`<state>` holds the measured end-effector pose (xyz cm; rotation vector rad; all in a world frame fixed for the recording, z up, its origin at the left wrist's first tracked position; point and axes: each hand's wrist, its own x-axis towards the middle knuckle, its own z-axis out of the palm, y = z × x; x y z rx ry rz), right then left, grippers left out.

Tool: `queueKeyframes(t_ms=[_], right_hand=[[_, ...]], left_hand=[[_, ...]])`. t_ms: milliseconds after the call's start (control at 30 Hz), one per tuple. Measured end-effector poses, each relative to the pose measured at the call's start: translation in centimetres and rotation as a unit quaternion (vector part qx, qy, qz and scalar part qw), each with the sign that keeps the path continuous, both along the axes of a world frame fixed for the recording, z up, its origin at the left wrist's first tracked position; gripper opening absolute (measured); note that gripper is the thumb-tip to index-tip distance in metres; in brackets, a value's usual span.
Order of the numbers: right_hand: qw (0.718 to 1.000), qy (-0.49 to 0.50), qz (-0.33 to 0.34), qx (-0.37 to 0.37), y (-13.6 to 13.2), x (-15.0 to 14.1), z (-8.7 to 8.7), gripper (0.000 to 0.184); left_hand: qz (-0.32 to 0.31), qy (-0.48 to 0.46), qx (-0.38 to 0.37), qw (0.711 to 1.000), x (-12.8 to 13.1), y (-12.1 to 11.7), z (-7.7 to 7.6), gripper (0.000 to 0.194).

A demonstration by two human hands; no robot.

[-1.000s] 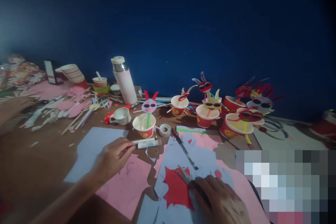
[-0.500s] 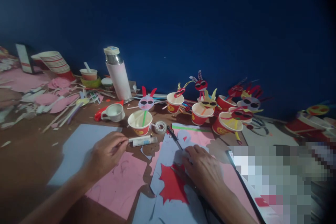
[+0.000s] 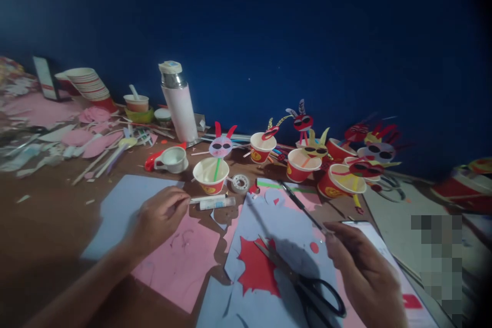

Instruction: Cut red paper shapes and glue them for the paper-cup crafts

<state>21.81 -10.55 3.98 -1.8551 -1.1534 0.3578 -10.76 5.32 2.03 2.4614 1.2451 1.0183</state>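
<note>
My left hand [image 3: 159, 218] rests on a pink paper sheet [image 3: 180, 261], its fingers curled round the end of a white glue stick [image 3: 207, 198]; a second tube [image 3: 217, 203] lies beside it. My right hand [image 3: 363, 271] is lifted at the lower right, pinched on a thin dark pen [image 3: 302, 206] whose tip points up and left. Black-handled scissors [image 3: 303, 279] lie free on the pale blue sheet [image 3: 277, 225], their blades over a red cut-out [image 3: 257, 269].
A row of red paper cups with paper faces [image 3: 307, 156] stands along the blue wall. A white flask [image 3: 180, 105], a white mug [image 3: 172, 159], a tape roll [image 3: 240, 183], stacked cups [image 3: 89, 84] and paper scraps [image 3: 88, 138] fill the left. A phone [image 3: 388, 261] lies by my right hand.
My right hand let go of the scissors, reached up to the pen on the blue sheet, and has lifted it off to the right. My left hand stays on the glue stick.
</note>
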Motion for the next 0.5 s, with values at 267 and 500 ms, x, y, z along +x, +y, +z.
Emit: queueKeyframes(t_ms=[267,500], right_hand=[[0.87,0.477,-0.013,0.123,0.5,-0.3,-0.9,0.021],[0.757,0.634,-0.044,0.15,1.4,0.0,-1.5,0.026]], left_hand=[[0.098,-0.01,-0.044,0.994,-0.7,0.3,0.3,0.019],[0.084,0.01,-0.06,0.995,-0.8,0.7,-0.6,0.018]])
